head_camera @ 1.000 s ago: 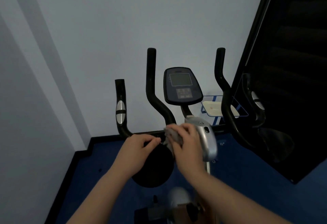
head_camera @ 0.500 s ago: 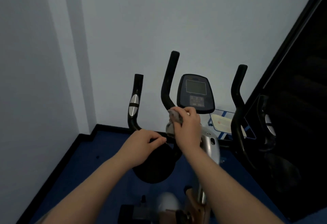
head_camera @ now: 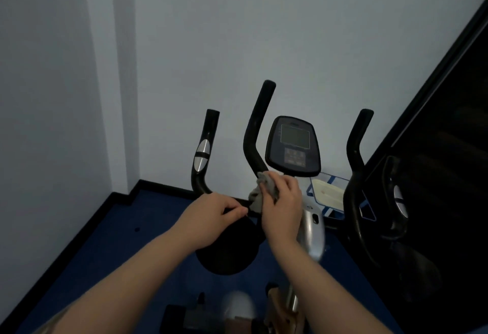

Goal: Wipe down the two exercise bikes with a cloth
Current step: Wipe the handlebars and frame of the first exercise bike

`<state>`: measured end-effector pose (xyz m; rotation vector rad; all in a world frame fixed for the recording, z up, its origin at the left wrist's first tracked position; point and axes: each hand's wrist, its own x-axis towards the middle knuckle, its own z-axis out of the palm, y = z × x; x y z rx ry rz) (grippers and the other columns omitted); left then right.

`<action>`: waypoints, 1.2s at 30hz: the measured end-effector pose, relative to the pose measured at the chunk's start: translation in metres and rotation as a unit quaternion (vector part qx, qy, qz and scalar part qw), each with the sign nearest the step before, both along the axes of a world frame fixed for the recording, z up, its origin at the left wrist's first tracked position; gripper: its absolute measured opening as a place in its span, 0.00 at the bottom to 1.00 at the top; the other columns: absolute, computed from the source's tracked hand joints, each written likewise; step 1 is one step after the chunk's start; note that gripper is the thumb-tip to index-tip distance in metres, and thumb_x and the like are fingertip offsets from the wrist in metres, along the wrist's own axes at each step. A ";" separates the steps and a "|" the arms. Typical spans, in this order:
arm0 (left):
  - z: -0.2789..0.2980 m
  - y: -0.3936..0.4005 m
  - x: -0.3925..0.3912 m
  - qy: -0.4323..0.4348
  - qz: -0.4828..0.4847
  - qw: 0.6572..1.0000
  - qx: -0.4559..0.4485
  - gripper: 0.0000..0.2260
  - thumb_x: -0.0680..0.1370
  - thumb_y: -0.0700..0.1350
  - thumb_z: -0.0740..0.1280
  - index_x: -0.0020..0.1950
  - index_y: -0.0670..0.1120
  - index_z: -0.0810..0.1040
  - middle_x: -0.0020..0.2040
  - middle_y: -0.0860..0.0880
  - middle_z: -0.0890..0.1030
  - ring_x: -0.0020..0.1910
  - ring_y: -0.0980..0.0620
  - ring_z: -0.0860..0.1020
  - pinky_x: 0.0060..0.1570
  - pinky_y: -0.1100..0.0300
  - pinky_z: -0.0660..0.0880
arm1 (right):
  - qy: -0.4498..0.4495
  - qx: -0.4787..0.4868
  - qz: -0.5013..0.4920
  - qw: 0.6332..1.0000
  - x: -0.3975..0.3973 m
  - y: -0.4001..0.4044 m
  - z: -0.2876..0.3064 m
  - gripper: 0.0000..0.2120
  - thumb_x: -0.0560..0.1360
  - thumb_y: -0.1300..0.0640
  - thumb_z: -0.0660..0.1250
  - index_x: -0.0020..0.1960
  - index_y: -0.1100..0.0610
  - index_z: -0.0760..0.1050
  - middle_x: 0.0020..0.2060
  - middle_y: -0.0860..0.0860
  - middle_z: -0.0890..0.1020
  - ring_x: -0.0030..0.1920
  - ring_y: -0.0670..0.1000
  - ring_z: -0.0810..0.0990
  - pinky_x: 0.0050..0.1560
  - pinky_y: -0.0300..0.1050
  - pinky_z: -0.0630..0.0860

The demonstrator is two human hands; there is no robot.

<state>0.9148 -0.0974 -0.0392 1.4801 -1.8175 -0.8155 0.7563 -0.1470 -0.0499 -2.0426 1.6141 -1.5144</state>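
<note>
Right hand (head_camera: 284,208) fingers clamped on cloth (head_camera: 264,188), pressed to bike (head_camera: 311,228) bar base below console (head_camera: 293,146) for wiping. Left hand (head_camera: 214,214) fingers curled round handlebar, likely steadying.

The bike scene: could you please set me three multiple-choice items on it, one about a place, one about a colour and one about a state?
1. Where is the cloth?
A. On the floor
B. Against the inner left bar, just below the console
C. Draped over the console

2. What colour is the floor?
A. Blue
B. Red
C. White

3. What is the left hand doing?
A. Hanging open at the side
B. Holding the cloth
C. Gripping the handlebar

Answers:
1 B: the right hand presses the cloth to the bar under the console.
2 A: the carpet reads dark blue.
3 C: its fingers curl round the handlebar.
</note>
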 end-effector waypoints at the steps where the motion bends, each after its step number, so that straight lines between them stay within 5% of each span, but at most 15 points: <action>1: 0.000 0.000 0.000 -0.002 0.000 1.000 0.001 0.10 0.80 0.56 0.65 0.46 0.56 0.84 0.38 0.53 0.84 0.37 0.55 0.81 0.41 0.55 0.77 | 0.016 0.009 0.009 1.000 -0.001 -0.010 0.006 0.11 0.77 0.58 0.68 0.58 0.50 0.80 0.49 0.44 0.73 0.51 0.51 0.74 0.48 0.44 0.71; 5: 0.002 -0.001 0.000 0.006 -0.002 1.000 -0.002 0.10 0.79 0.55 0.65 0.46 0.55 0.85 0.38 0.53 0.84 0.38 0.55 0.81 0.41 0.54 0.76 | 0.013 0.065 0.008 0.998 0.005 -0.037 0.026 0.11 0.78 0.57 0.68 0.60 0.51 0.79 0.53 0.47 0.75 0.54 0.52 0.73 0.52 0.43 0.68; 10: 0.000 -0.001 0.001 0.003 -0.010 1.000 -0.007 0.11 0.80 0.54 0.65 0.46 0.52 0.85 0.39 0.50 0.84 0.38 0.52 0.81 0.44 0.49 0.77 | 0.016 0.018 0.019 1.000 0.000 -0.009 0.004 0.14 0.76 0.60 0.69 0.59 0.48 0.80 0.52 0.44 0.73 0.53 0.49 0.71 0.52 0.45 0.72; 14: 0.000 -0.003 0.002 0.012 -0.009 1.000 -0.005 0.10 0.80 0.54 0.65 0.47 0.53 0.85 0.39 0.52 0.84 0.39 0.54 0.81 0.43 0.54 0.77 | 0.002 0.100 0.051 0.994 -0.007 -0.028 0.029 0.13 0.77 0.58 0.68 0.61 0.53 0.79 0.54 0.49 0.75 0.56 0.51 0.75 0.60 0.50 0.73; 19: -0.002 -0.004 0.002 0.027 -0.019 0.999 -0.008 0.09 0.80 0.53 0.65 0.45 0.54 0.85 0.38 0.55 0.84 0.37 0.58 0.80 0.38 0.62 0.74 | -0.111 0.070 0.028 0.991 -0.006 0.039 -0.010 0.15 0.76 0.57 0.69 0.55 0.38 0.77 0.51 0.35 0.72 0.53 0.35 0.74 0.52 0.24 0.69; 21: -0.003 -0.006 0.002 0.038 -0.022 0.999 0.000 0.09 0.80 0.52 0.66 0.46 0.54 0.85 0.39 0.55 0.84 0.39 0.59 0.80 0.41 0.62 0.76 | -0.158 0.069 0.038 0.984 -0.009 0.057 -0.023 0.17 0.76 0.59 0.70 0.51 0.35 0.75 0.50 0.35 0.73 0.53 0.36 0.75 0.51 0.24 0.70; 26: 0.000 -0.006 0.001 0.048 -0.026 0.998 0.008 0.09 0.79 0.52 0.66 0.48 0.51 0.86 0.40 0.55 0.85 0.39 0.60 0.81 0.43 0.61 0.78 | -0.113 0.109 0.051 0.986 -0.019 0.033 -0.004 0.11 0.77 0.58 0.69 0.56 0.45 0.77 0.52 0.43 0.73 0.54 0.41 0.75 0.58 0.37 0.74; 30: -0.001 -0.004 0.002 0.037 -0.019 0.999 0.005 0.10 0.80 0.53 0.65 0.48 0.53 0.85 0.41 0.56 0.85 0.41 0.60 0.81 0.45 0.59 0.77 | -0.124 0.044 0.026 0.991 -0.004 0.080 -0.032 0.16 0.75 0.63 0.70 0.55 0.45 0.79 0.51 0.38 0.71 0.52 0.36 0.74 0.50 0.26 0.72; 36: 0.002 -0.003 0.000 0.025 -0.015 1.000 -0.006 0.10 0.80 0.52 0.66 0.48 0.52 0.86 0.38 0.55 0.84 0.37 0.60 0.80 0.37 0.66 0.74 | -0.098 0.066 0.044 0.992 -0.016 0.048 -0.012 0.12 0.75 0.63 0.70 0.58 0.53 0.81 0.50 0.45 0.72 0.52 0.36 0.73 0.52 0.27 0.69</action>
